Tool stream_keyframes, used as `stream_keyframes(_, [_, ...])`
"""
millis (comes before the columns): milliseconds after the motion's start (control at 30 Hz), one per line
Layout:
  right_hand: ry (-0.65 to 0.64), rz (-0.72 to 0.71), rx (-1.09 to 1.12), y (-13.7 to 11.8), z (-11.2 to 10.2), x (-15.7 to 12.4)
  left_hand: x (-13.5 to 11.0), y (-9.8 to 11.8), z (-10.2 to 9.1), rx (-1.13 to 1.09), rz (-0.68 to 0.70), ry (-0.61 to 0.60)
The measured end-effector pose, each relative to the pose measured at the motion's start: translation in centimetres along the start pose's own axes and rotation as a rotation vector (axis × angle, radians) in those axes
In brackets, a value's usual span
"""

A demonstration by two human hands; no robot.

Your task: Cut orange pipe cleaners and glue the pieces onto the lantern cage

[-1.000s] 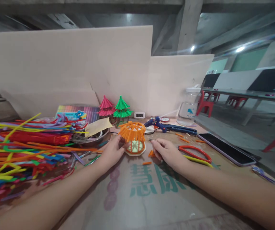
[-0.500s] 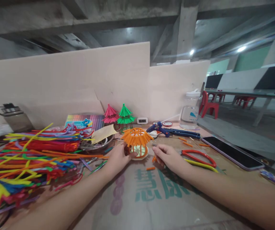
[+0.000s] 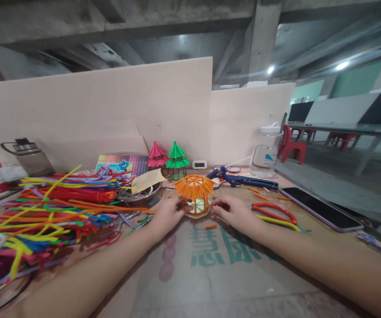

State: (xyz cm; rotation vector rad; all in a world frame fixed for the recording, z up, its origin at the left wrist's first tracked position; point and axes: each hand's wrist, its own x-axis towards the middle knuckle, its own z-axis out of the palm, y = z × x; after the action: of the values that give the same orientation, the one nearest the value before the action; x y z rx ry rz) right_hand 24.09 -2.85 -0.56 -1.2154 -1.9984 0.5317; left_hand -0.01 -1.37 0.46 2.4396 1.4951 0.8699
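A small orange pavilion model [image 3: 194, 187], built of pipe cleaners with a ribbed, open-topped roof and thin posts, stands upright on a pale round base. My left hand [image 3: 170, 214] grips its left side, the fingertips partly hidden behind the posts and base. Close to the base's right edge is my right hand [image 3: 232, 213], its fingers curled and their tips drawn together; whether they touch the model or pinch something small is hidden. A cut orange piece [image 3: 211, 227] lies in front of the base. Red-and-yellow-handled pliers [image 3: 276, 212] rest beside my right wrist.
Loose colourful pipe cleaners [image 3: 61, 221] pile up at left, near a metal bowl [image 3: 144, 194]. Behind stand pink [image 3: 157, 154] and green [image 3: 176, 157] pavilion models. A blue glue gun [image 3: 223, 175], a water jug [image 3: 266, 152] and a phone [image 3: 319, 207] are at right.
My right hand has moved left to the model's base, and the small grey tip seen in its fingers no longer shows. The view has shifted slightly; my left hand stays at the model.
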Motion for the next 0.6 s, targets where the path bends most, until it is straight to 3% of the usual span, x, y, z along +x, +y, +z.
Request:
stream_keyframes(267, [-0.048,-0.078,-0.042,1.2,0.1,0.8,-0.4,1.2,-0.1,0.014,0.176,-0.033])
stream_keyframes(367, [-0.061,-0.078,-0.043,1.0,0.1,0.8,-0.3,1.0,0.0,-0.027,0.125,-0.005])
stream_keyframes(500, [-0.054,-0.100,-0.055,0.5,-0.2,0.6,0.1,0.0,0.2,-0.094,-0.043,0.074])
stream_keyframes(600, [-0.025,-0.123,-0.037,0.4,-0.3,0.4,0.4,-0.7,0.5,-0.171,-0.061,0.118])
